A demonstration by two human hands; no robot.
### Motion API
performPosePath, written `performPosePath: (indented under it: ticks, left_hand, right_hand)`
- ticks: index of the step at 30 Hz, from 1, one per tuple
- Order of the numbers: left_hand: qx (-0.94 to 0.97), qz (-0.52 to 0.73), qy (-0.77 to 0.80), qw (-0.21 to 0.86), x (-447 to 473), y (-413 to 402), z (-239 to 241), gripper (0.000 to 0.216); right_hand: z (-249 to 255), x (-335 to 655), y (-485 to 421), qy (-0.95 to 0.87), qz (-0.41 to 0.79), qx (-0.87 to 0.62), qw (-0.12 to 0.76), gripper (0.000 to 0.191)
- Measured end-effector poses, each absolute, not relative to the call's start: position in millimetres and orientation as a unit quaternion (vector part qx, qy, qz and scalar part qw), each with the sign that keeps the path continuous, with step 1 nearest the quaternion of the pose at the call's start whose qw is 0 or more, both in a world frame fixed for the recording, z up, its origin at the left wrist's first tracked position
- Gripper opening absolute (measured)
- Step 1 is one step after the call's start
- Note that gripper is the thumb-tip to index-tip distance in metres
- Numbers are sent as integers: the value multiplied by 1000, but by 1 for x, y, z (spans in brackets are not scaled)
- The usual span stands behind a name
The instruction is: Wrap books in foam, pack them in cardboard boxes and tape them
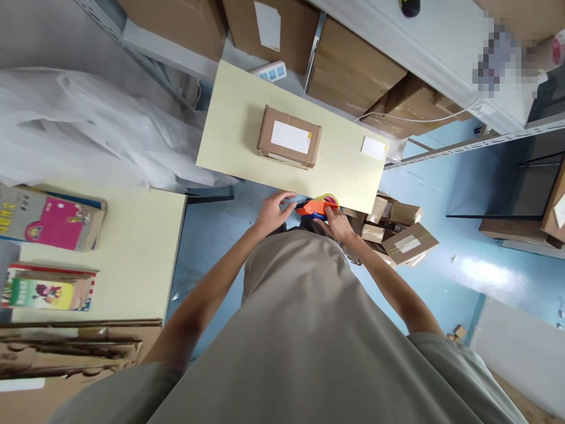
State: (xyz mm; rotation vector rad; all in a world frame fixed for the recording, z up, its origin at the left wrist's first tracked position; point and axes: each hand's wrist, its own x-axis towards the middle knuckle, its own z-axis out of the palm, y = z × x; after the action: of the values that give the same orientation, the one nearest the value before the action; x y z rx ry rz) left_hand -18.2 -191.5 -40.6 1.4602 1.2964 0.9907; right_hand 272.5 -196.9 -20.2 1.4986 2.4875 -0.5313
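An orange tape dispenser (314,208) with a yellow-edged roll of tape is at the near edge of the pale yellow table (348,171), in front of my body. My right hand (339,225) is closed around its right end. Beside the dispenser's dark left end is my left hand (274,213), thumb and fingers apart with a gap between them; it holds nothing that I can make out. On the table beyond my hands sits a closed cardboard box (289,136) with a white label on top. A separate white label (374,148) lies at the table's right end.
Small cardboard boxes (408,242) are piled on the blue floor to the right. Books (57,221) lie on another table at left, above stacked flat cardboard (79,353). Behind the table are a power strip (274,72), large cartons (353,65) and a metal shelf (424,44).
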Motion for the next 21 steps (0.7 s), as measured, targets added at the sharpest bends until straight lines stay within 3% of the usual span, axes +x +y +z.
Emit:
performPosePath:
  ticks: [8,15,21]
  left_hand:
    - [592,378,562,436,9,-188,-51,15]
    - [547,399,598,428,52,-176,-61,24]
    - [537,395,622,410,94,-166,-86,27]
  right_hand:
    - [-17,294,-166,861,-199,451,123,76]
    - [-16,331,-131,871,-225,411,148,73]
    - [-9,356,-103,869,-202,387,232,72]
